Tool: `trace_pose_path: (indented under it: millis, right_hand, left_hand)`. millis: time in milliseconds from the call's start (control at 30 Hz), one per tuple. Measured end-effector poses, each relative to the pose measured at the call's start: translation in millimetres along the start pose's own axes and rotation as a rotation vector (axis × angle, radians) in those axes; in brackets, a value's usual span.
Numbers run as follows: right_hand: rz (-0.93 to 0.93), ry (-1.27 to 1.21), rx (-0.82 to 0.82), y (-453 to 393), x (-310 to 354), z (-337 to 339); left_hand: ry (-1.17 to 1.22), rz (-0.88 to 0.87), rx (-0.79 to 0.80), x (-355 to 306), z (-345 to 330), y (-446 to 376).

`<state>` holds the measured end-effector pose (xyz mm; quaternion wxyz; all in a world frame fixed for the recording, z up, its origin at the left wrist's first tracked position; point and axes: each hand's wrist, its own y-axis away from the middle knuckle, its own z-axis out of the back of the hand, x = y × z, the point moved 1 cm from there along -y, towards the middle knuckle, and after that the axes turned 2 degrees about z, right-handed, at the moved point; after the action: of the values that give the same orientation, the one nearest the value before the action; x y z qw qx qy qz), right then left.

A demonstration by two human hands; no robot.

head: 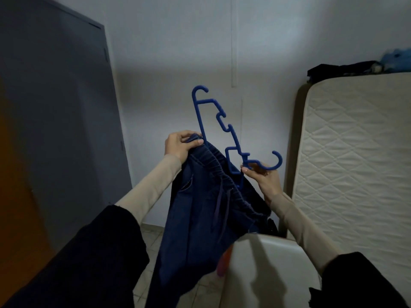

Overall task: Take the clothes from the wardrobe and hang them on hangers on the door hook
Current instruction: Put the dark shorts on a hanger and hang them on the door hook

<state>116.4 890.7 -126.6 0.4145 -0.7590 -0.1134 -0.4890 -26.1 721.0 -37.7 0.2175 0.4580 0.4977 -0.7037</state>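
Blue hanger (219, 123) tilted, long axis running from top-left down to right hand (263, 177), which pinches its hook end. Left hand (179, 145) grips trousers (206, 196) waistband beside hanger's straight bar. Trousers hang below hanger, partly draped over lower end.

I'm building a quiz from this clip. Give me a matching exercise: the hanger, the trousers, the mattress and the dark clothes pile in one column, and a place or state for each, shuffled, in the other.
Things:
1. blue hanger
2. navy trousers
3. mattress
4. dark clothes pile

Places or states:
A. stands on edge against the wall on the right
B. lies on top of the mattress
C. tilted on its side, pinched near its hook by the right hand
D. hangs down, waistband gripped by the left hand

Pairs: 1-C, 2-D, 3-A, 4-B
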Motion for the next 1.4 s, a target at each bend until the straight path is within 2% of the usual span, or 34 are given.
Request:
trace_pose_path:
  millis: [533,1000,1233,1300,1400]
  right_hand:
    - [0.057,0.309,0.264,-1,-4,29]
    - [0.005,0.578,0.582,-22,23,61]
    - [-0.076,0.737,0.74,-23,24,55]
    - [-0.059,0.791,0.74,-25,18,51]
    - [-0.033,0.768,0.627,-25,20,54]
  left_hand:
    - [-0.031,-0.015,-0.032,-11,28,-7]
    - [-0.038,-0.029,0.151,-3,50,4]
    - [-0.114,0.016,0.289,9,33,12]
    - [-0.111,0.009,0.31,11,23,14]
    - [-0.09,0.013,0.319,20,15,16]
